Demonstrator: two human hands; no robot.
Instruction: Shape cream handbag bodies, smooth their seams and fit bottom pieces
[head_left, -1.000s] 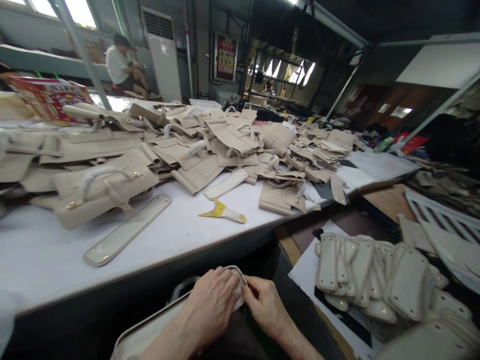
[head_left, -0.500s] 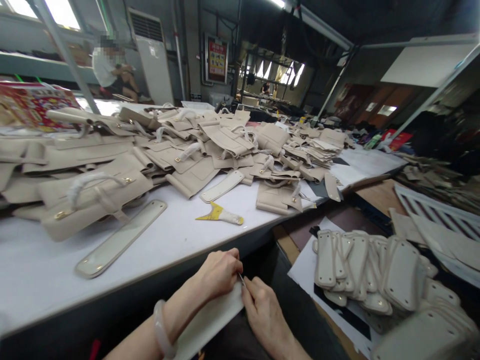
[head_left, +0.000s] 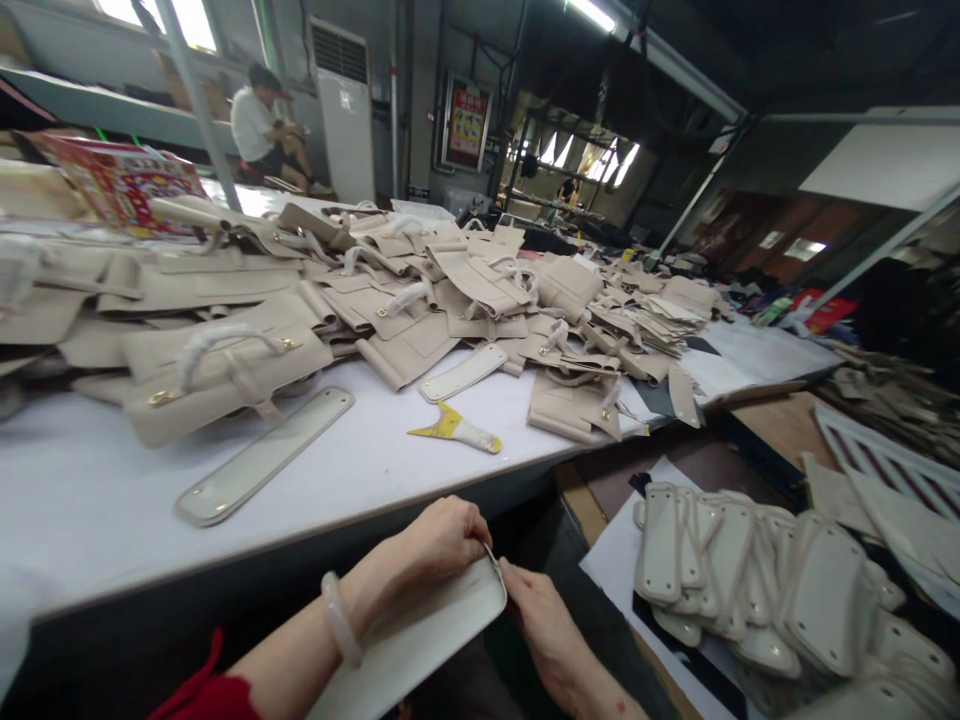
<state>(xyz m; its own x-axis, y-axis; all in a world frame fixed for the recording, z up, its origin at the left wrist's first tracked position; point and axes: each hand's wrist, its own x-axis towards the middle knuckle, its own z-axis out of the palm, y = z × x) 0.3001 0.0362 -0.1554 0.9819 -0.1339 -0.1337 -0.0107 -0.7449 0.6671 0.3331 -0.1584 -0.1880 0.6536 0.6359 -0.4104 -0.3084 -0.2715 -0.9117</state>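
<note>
My left hand (head_left: 439, 540) is closed on the rounded end of a long cream bag-base panel (head_left: 420, 635) that lies across my lap below the table edge. A pale bangle sits on that wrist. My right hand (head_left: 544, 625) pinches the same end of the panel at its rim, fingertips against the left hand's. A similar long panel (head_left: 262, 458) lies flat on the white table (head_left: 97, 510), and a shorter one (head_left: 463, 372) lies farther back. A yellow-and-white scraper tool (head_left: 456, 430) rests on the table just beyond my hands.
Heaps of beige bag parts with handles (head_left: 420, 300) cover the table's far half. A stack of cream base panels (head_left: 757, 580) sits on a lower surface to my right. A person in a white shirt (head_left: 262, 125) sits far back left by a tall air-conditioner unit (head_left: 346, 110).
The panel end has been turned and lowered in my lap; my hands shifted from fingering its edge together to gripping its rounded end. The view swung slightly.
</note>
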